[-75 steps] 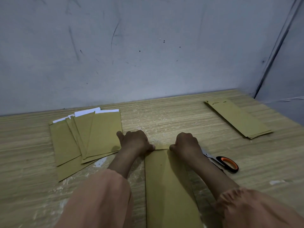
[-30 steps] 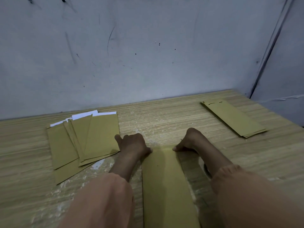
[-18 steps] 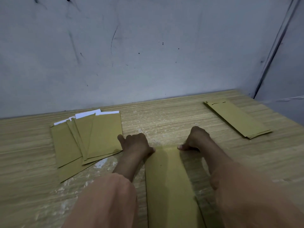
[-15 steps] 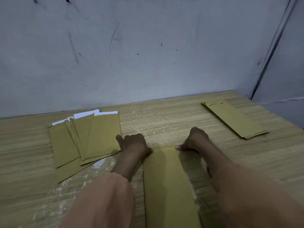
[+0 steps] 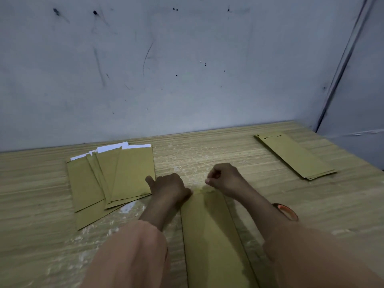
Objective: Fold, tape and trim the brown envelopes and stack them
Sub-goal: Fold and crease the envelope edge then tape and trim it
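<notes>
A long brown envelope (image 5: pixel 209 231) lies lengthwise in front of me on the wooden table (image 5: pixel 207 154). Its far end (image 5: pixel 204 191) is a narrow folded flap that looks slightly rumpled. My left hand (image 5: pixel 168 188) holds down the envelope's far left corner with curled fingers, thumb stretched out to the left. My right hand (image 5: pixel 225 178) hovers just above the flap's right end, fingers curled, thumb and forefinger pinched together; nothing shows between them. A neat stack of narrow folded envelopes (image 5: pixel 295 156) lies at the back right.
A fanned pile of wider brown envelopes (image 5: pixel 112 177) with white strips at their tops lies to the left, touching my left thumb. Orange-handled scissors (image 5: pixel 287 212) peek out behind my right forearm. A grey wall closes the table's far side.
My right hand has lifted off the flap and curled into a pinch above it. The left hand stays on the corner. The scissors' handle shows again beside my forearm.
</notes>
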Demonstrator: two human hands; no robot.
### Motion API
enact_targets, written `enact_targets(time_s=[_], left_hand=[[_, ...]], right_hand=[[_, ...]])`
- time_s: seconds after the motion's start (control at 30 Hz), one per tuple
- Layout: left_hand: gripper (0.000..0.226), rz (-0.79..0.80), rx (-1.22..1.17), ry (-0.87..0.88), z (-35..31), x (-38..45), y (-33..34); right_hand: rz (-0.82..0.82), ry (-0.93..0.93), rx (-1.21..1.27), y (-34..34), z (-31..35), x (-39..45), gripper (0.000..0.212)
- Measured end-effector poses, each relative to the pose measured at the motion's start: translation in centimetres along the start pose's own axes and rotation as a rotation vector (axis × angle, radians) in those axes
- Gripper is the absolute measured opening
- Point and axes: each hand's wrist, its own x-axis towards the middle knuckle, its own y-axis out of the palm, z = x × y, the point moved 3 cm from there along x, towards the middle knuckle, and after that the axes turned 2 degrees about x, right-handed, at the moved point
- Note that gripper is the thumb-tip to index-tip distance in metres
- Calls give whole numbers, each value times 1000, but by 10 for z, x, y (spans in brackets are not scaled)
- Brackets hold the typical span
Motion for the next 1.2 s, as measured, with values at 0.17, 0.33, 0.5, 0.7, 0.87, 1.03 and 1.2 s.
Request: enact_targets(time_s=[0.17, 0.33, 0.5, 0.7, 0.87, 1.03, 1.2], left_hand=[[39, 15, -46, 13, 4, -4, 2], [39, 39, -77, 61, 10, -3, 1], [40, 124, -139, 44, 14, 6, 2], [33, 89, -33, -40, 7, 3, -7], [29, 40, 82, -79, 7, -3, -14], [32, 57, 141, -105, 12, -2, -11], [44, 90, 88, -39, 22, 0, -5]], right_hand=[[59, -48, 62, 37, 5, -1, 7], [103, 16, 74, 41, -1, 5, 15], [145, 50, 92, 39, -1, 8, 11], [143, 66, 82, 38, 1, 10, 20], [116, 85, 68, 41, 2, 10, 20], [85, 88, 44, 42, 3, 9, 23], [85, 81, 23, 43, 4, 9, 25]])
